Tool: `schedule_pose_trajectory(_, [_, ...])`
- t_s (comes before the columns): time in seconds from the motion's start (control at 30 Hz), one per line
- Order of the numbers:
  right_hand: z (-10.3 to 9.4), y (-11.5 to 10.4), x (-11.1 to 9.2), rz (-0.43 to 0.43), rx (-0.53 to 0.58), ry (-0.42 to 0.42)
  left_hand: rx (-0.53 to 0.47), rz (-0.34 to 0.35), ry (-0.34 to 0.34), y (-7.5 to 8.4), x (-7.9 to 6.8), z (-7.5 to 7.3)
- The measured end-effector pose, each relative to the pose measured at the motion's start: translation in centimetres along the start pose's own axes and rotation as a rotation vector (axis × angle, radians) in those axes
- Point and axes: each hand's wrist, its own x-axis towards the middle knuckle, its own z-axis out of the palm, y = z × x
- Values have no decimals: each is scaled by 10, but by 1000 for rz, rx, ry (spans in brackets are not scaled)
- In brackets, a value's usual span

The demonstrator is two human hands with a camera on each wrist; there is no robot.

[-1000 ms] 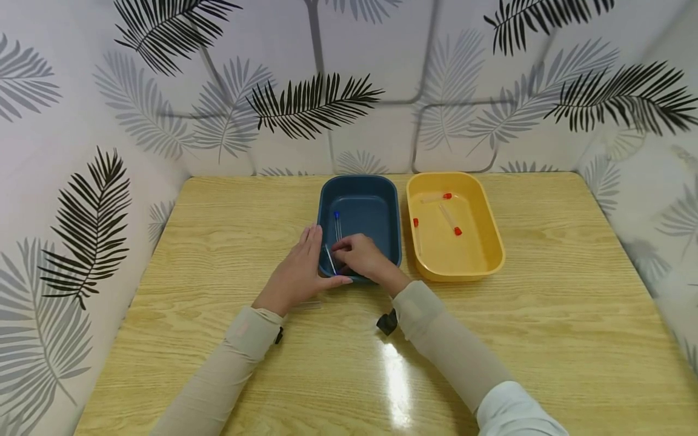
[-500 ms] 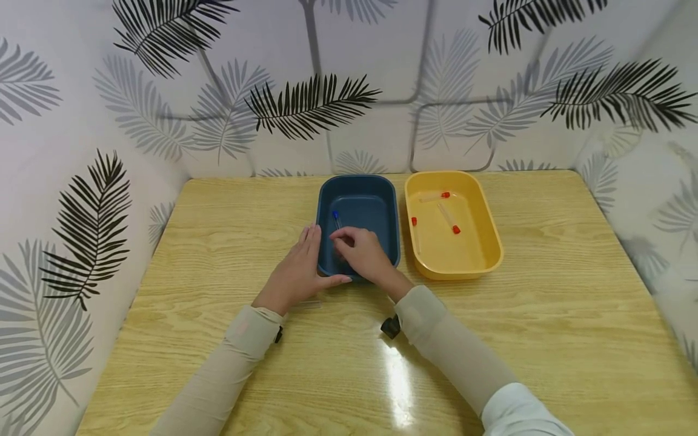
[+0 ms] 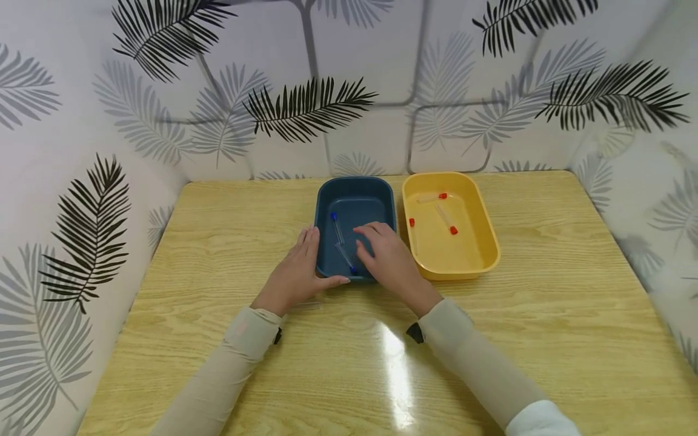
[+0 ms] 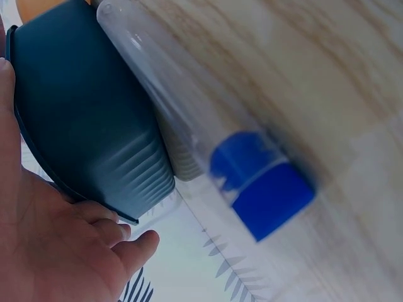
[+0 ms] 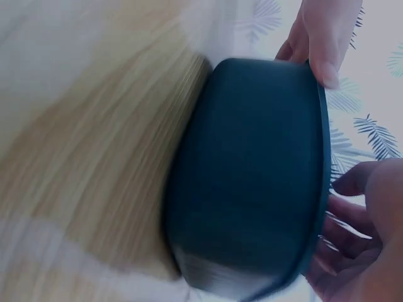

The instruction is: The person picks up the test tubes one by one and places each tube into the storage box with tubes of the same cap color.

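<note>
My left hand (image 3: 294, 278) rests against the left side of the blue plastic bin (image 3: 357, 188), fingers straight, with its thumb along the front rim. Over the bin's front right part is my right hand (image 3: 389, 266), fingers loosely bent and apart, holding nothing. Inside the bin lie two clear tubes with blue caps, a farther tube (image 3: 338, 230) and a nearer tube (image 3: 345, 255). Another blue-capped clear tube (image 4: 182, 100) lies on the table beside the left wrist, large in the left wrist view. In the right wrist view, the right fingers (image 5: 346, 217) are at the bin's rim.
A yellow bin (image 3: 493, 254) stands just right of the blue one, holding several or fewer red-capped clear tubes, one a slanting tube (image 3: 444, 215). Both bins stand on a wood-grain table (image 3: 240, 224), with a leaf-patterned wall covering (image 3: 371, 133) behind.
My right hand has let go of a blue-capped tube, which now lies in the blue bin, and has moved right with its fingers spread. The left hand has stayed in place.
</note>
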Motion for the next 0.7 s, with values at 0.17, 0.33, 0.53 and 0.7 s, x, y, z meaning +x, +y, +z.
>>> schedule_pose_trajectory(0.17, [-15, 10, -14, -18, -195, -38, 2, -7, 5, 0, -2, -1])
schedule_pose_trajectory(0.33, [-25, 16, -23, 51, -350, -170, 8, -2, 16, -1, -2, 0])
schedule_pose_trajectory(0.53, [-26, 25, -31, 45, -388, -256, -2, 3, 16, 0, -2, 0])
schedule_pose_trajectory(0.7, [-28, 27, -36, 43, -387, -294, -9, 3, 9, 2, -2, -1])
